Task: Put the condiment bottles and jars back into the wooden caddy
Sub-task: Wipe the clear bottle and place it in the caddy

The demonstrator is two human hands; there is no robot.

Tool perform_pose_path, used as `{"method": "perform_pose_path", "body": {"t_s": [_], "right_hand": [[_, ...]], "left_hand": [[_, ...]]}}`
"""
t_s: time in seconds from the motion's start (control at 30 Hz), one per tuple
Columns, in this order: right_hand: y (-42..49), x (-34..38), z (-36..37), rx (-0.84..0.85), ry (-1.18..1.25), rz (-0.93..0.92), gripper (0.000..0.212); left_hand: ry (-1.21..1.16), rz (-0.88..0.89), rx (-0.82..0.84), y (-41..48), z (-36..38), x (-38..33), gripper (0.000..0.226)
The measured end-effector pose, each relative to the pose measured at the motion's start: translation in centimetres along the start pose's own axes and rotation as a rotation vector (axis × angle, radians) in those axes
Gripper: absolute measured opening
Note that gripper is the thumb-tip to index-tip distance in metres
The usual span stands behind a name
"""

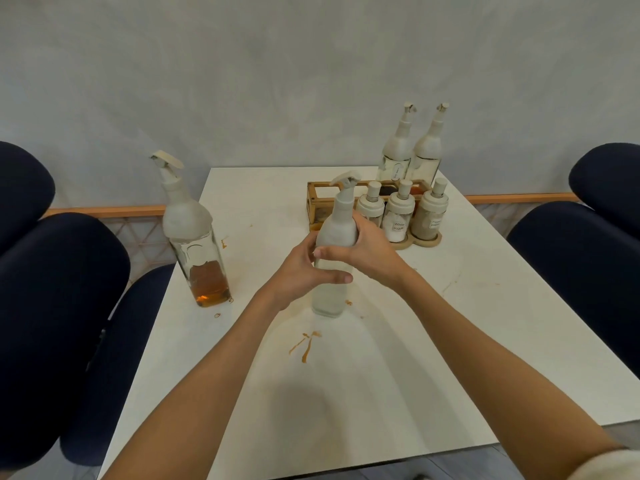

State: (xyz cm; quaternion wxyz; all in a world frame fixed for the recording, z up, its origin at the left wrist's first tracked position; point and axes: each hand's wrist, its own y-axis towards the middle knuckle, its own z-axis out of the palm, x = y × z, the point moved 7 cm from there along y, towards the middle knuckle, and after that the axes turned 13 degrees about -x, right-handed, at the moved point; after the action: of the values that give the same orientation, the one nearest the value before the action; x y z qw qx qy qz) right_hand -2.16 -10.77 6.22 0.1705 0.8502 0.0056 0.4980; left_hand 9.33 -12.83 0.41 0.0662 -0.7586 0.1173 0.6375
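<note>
**White worktop, one bottle in hand, caddy half filled**

Grey wall behind, dark chairs (62,306) on either side, and a white worktop (433,341) marked with brown sauce streaks (306,344). At its middle, both hands hold the clear bottle (337,230) upright. The left hand (301,275) wraps its glass body and the right hand (370,252) closes round the pale shoulder, so each grip is full of bottle. I cannot tell whether its base rests on the worktop or hangs just above it.

The wooden caddy (313,199) sits at the far right with open space at its left end. Two tall bottles (398,150) stand at its back, seemingly inside it. Three jars (398,216) stand along its front. The amber bottle (194,237) waits near the left edge, well apart from the caddy.

Risks from here:
- The bottle is tall, so its base may catch the caddy's rail on the way in and tip.
- A low carry could knock the nearest jar.
- Sauce on the glass might let it slip.
- A left elbow swinging wide could push the amber bottle off the edge.
</note>
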Motion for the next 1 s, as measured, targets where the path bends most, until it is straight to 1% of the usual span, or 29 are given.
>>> {"method": "perform_pose_path", "body": {"t_s": [0.23, 0.4, 0.53, 0.6, 0.7, 1.0], "right_hand": [[-0.3, -0.7, 0.1, -0.165, 0.068, 0.02, 0.05], [-0.6, -0.7, 0.1, -0.276, 0.057, 0.015, 0.051], [-0.7, -0.5, 0.2, -0.354, 0.071, 0.005, 0.046], [-0.8, -0.4, 0.4, -0.397, 0.092, -0.007, 0.043], [-0.6, -0.2, 0.5, -0.412, 0.094, -0.02, 0.043], [-0.6, 0.1, 0.8, -0.466, 0.027, -0.02, 0.047]], "left_hand": [[0.013, 0.037, -0.083, -0.2, 0.1, 0.2, 0.078], [-0.021, 0.052, -0.151, -0.5, 0.2, 0.4, 0.068], [0.027, 0.052, -0.22, -0.8, 0.3, 0.8, 0.061], [0.063, 0.064, -0.258, -1.0, 0.4, 0.8, 0.062], [0.078, 0.08, -0.29, -1.1, 0.6, 0.8, 0.066], [0.104, 0.096, -0.361, -1.4, 1.1, 0.8, 0.061]]}}
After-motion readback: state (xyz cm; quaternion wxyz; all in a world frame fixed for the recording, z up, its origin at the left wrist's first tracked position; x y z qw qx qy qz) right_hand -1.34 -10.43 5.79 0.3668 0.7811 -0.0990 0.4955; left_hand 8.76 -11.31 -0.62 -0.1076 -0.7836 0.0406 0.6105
